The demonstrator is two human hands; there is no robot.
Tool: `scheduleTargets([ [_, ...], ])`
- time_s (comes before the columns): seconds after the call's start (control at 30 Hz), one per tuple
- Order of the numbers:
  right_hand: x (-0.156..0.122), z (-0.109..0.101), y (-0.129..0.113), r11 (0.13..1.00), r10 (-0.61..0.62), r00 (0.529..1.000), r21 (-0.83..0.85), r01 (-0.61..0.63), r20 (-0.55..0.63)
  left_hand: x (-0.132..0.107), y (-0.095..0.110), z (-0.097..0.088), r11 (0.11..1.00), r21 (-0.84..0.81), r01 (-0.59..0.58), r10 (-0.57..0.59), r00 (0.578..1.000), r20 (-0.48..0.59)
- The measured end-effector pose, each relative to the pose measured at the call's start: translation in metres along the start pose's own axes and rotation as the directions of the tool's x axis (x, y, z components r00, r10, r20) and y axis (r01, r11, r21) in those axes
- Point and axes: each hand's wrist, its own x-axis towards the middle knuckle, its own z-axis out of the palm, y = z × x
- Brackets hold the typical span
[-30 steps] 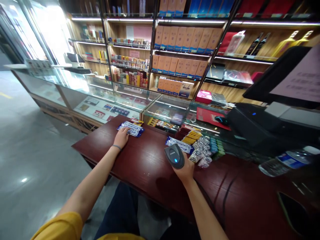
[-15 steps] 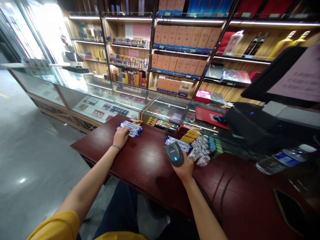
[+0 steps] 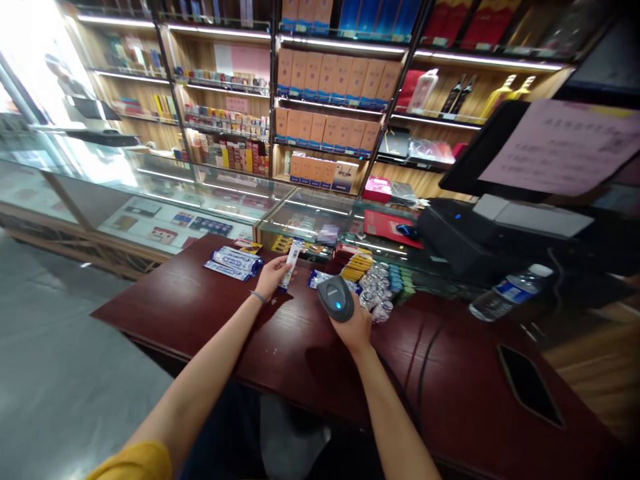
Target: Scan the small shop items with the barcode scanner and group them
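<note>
My left hand (image 3: 274, 275) is closed round a long blue-and-white packet (image 3: 291, 263), held upright above the dark red wooden counter (image 3: 210, 313). My right hand (image 3: 356, 325) grips a grey barcode scanner (image 3: 335, 297) with a blue light, its head turned toward the packet. A pile of similar blue-and-white packets (image 3: 233, 262) lies on the counter to the left of my left hand. Another such packet (image 3: 320, 278) lies just behind the scanner.
Small goods (image 3: 381, 283) in rows stand beyond the scanner. A water bottle (image 3: 510, 292) lies on its side at right, a dark phone (image 3: 530, 394) lies nearer me. A till with screen (image 3: 500, 173) stands at right. Glass display cases (image 3: 210, 193) and stocked shelves fill the back.
My left hand has lifted one packet off the pile and carried it right, toward the scanner. My head has turned right, so the whole scene has shifted left.
</note>
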Motion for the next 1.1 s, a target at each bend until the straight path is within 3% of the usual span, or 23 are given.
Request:
scheduleTargets([
  [0.13,0.004,-0.003,-0.002,0.998,0.014,0.995,-0.059,-0.008,0.097,-0.003,-0.011,0.021,0.998,-0.013,0.055,-0.055,0.998,0.028],
  [0.3,0.004,-0.002,-0.004,0.997,-0.011,0.981,-0.071,0.025,0.192,-0.010,-0.012,0.021,0.998,0.045,0.045,-0.047,0.998,0.050],
  [0.57,0.003,0.000,0.001,0.986,-0.061,0.975,-0.136,0.092,0.214,-0.010,-0.011,0.015,0.990,0.138,0.031,-0.037,0.999,0.040],
  [0.77,0.003,-0.002,0.000,0.995,-0.015,0.988,-0.092,0.029,0.154,-0.010,-0.013,0.015,0.999,0.032,0.040,-0.041,0.998,0.043],
  [0.87,0.004,-0.005,0.005,0.996,0.034,0.998,-0.084,-0.030,0.048,-0.010,-0.016,0.015,0.998,0.054,-0.025,0.022,0.999,0.040],
  [0.97,0.005,-0.008,0.015,0.993,0.074,0.994,-0.090,-0.081,-0.083,-0.010,-0.020,0.016,0.965,0.203,-0.167,0.150,0.984,0.096],
  [1.1,0.005,-0.013,0.033,0.986,0.118,0.968,-0.092,-0.141,-0.220,-0.013,-0.021,0.023,0.735,0.480,-0.479,0.362,0.876,0.320],
])
